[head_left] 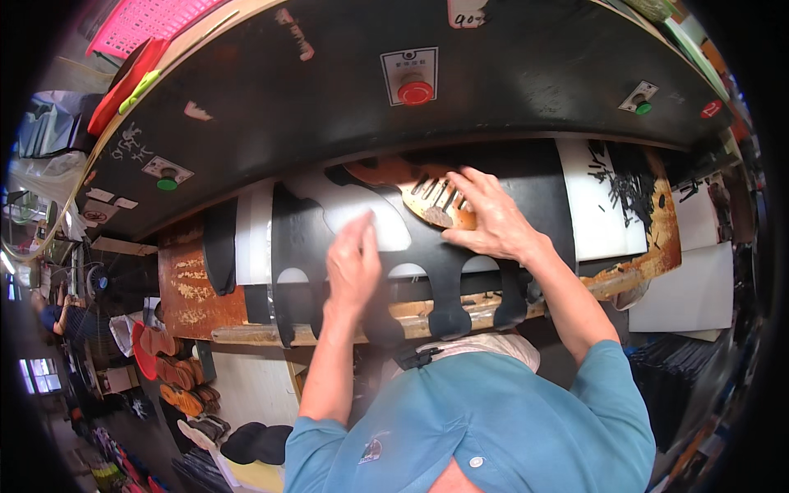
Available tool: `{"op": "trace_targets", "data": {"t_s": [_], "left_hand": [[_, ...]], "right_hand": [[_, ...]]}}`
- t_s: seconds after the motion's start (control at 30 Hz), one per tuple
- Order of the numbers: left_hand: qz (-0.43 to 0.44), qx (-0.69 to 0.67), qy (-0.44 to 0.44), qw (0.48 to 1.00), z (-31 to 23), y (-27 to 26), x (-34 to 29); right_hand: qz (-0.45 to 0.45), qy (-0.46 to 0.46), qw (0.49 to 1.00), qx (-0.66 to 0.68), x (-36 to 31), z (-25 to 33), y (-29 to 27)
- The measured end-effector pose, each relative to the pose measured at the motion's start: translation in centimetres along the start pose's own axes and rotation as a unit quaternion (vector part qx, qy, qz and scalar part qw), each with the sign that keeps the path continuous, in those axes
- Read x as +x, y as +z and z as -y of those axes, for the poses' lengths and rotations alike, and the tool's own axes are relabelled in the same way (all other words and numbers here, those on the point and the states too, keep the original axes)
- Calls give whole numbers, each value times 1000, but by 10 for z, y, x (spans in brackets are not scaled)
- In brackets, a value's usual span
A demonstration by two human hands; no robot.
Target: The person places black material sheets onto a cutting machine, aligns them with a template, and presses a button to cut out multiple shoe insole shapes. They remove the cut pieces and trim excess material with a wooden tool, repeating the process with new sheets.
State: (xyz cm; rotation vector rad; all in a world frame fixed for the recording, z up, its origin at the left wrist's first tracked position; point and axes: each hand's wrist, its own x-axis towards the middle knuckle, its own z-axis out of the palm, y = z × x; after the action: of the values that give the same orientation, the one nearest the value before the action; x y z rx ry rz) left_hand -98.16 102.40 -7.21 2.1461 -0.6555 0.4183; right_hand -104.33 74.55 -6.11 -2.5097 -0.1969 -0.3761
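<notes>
My right hand grips the edge of a sole-shaped cutting die, yellowish on top with several slots and an orange-brown far end. The die rests on a black sheet, beside a sole-shaped opening where white shows through. Over the near end of that opening hovers my left hand, its fingers bent inward and smeared by motion. Nothing shows in its fingers, though their inner side is hidden. Along the sheet's near edge, rounded cut-outs leave black strips hanging toward me.
A dark machine beam crosses above the sheet, with a red button and green buttons at its sides. Black scraps lie on the white board at right. A wooden bar runs along the near edge. Stacked brown sole-shaped pieces stand lower left.
</notes>
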Motion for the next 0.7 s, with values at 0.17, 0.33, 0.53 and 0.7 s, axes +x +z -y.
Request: {"op": "trace_targets", "data": {"t_s": [0.17, 0.33, 0.53, 0.7], "left_hand": [[49, 118, -73, 989, 59, -1, 37], [11, 208, 35, 977, 73, 2, 3], [10, 213, 35, 976, 57, 1, -23], [28, 212, -4, 977, 33, -2, -24]], "right_hand": [[88, -80, 992, -38, 26, 21, 32], [126, -68, 986, 79, 18, 17, 28], [127, 15, 937, 324, -3, 0, -23], [27, 46, 872, 487, -50, 18, -54]]}}
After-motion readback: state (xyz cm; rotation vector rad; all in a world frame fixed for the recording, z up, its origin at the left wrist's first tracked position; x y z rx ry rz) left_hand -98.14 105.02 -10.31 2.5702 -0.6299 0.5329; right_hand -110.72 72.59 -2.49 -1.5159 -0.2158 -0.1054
